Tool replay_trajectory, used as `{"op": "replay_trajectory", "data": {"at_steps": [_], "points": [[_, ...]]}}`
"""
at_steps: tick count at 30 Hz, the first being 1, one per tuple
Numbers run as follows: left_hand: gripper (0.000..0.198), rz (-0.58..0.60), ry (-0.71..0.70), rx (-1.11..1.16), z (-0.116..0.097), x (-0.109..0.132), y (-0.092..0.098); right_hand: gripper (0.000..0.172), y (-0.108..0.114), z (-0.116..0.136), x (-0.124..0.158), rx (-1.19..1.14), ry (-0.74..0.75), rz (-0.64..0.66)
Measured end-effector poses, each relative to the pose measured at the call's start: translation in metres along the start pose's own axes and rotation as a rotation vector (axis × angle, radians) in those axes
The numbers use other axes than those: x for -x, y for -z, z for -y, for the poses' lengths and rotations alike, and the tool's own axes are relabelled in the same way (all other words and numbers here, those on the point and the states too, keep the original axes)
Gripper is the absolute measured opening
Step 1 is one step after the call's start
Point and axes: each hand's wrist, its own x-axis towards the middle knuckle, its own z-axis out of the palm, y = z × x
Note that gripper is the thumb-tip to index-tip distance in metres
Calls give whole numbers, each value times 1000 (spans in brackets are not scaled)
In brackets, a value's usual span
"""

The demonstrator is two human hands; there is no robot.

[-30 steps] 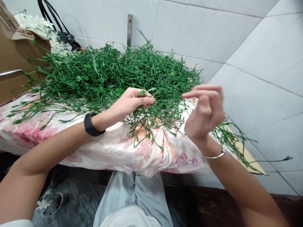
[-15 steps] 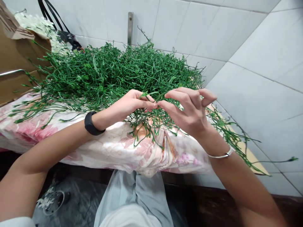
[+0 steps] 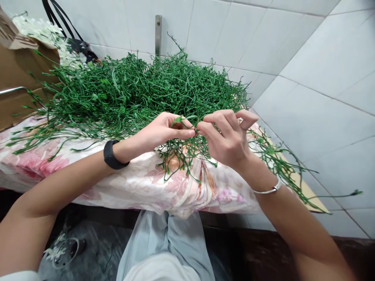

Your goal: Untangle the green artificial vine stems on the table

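Observation:
Between my two hands a thin green plastic flower stem [image 3: 191,117] curves in a small loop, its bud end lying over my left fingers. My left hand [image 3: 166,127] pinches it between thumb and forefinger. Close against those fingertips, my right hand [image 3: 227,134] pinches the same stem, with its little finger raised. A large tangled heap of green stems [image 3: 140,86] lies just behind both hands. Some loose stems [image 3: 175,164] hang toward me below my fingers, over the floral cloth [image 3: 140,179].
Left of the heap stands a cardboard box [image 3: 26,74], with white artificial flowers [image 3: 38,31] and a black bag [image 3: 79,48] behind it. A tiled wall [image 3: 219,31] closes the back and right. On the floor at lower left sits a cup-like container [image 3: 68,251] with white flowers.
My right hand's fingers have curled in closer to the stem. The stem now bends in a clearer loop between my hands. My left hand stays nearly in place.

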Motion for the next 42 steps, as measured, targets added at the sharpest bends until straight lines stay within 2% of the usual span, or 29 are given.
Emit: {"op": "replay_trajectory", "data": {"at_steps": [3, 7, 12, 16, 20, 23, 25, 26, 28, 29, 31, 33, 35, 39, 42], "points": [[17, -37, -69, -70, -2, 1, 1, 18, 2, 3, -3, -41, -83, 44], [15, -161, -187, -197, -6, 3, 3, 18, 3, 0, -6, -107, -234, 30], [16, -211, -169, -138, -6, 2, 3, 19, 5, -12, -12, -207, -370, 22], [16, -219, -119, -75, -4, 0, 4, 26, 1, -47, -5, -63, -422, -23], [12, -168, -118, -2, -2, -2, 5, 48, -12, -97, 22, 142, -486, -67], [12, -159, -111, 28, 0, -2, 5, 62, -20, -118, 37, 193, -449, -118], [13, -164, -99, 20, 1, -2, 5, 58, -18, -114, 33, 242, -441, -143], [14, -166, -95, 18, 1, -2, 4, 48, -15, -106, 26, 246, -446, -152], [13, -168, -92, 27, 0, -2, 3, 25, -3, -80, 9, 164, -429, -255], [12, -171, -88, 42, 0, -2, 3, 22, 3, -65, 0, 44, -410, -270], [11, -180, -78, 81, 1, -2, 3, 22, 12, -36, -13, -127, -240, -369], [10, -193, -82, 113, 2, -4, 3, 22, 15, -16, -18, -198, 66, -340], [12, -197, -108, 115, 4, -5, 4, 26, 12, -7, -18, -140, 281, -276], [23, -236, -153, 76, 7, -7, 5, 39, 7, -2, -14, 53, 372, -199], [27, -285, -145, 62, 8, -7, 5, 46, 9, 6, -15, 121, 441, -225]]}}
